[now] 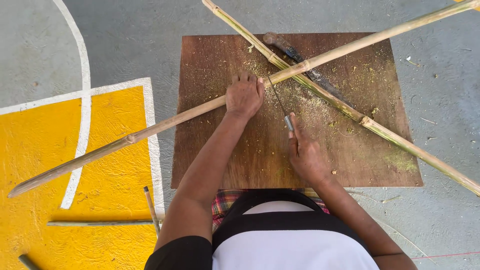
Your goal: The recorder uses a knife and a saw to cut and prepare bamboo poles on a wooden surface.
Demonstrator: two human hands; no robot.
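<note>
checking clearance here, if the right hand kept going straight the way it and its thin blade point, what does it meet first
The right hand points up and slightly left along its thin blade. The first thing in that line is the long bamboo pole that the left hand presses onto the wooden board; the blade tip looks already against it, though depth is unclear.

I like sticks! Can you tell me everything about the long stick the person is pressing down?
The long bamboo pole is tan and yellowish with ringed joints. It lies slanted across the brown wooden board, crossing over a greener pole. The left hand presses it down, and the right hand holds a thin blade against it. Shavings lie around.
</note>
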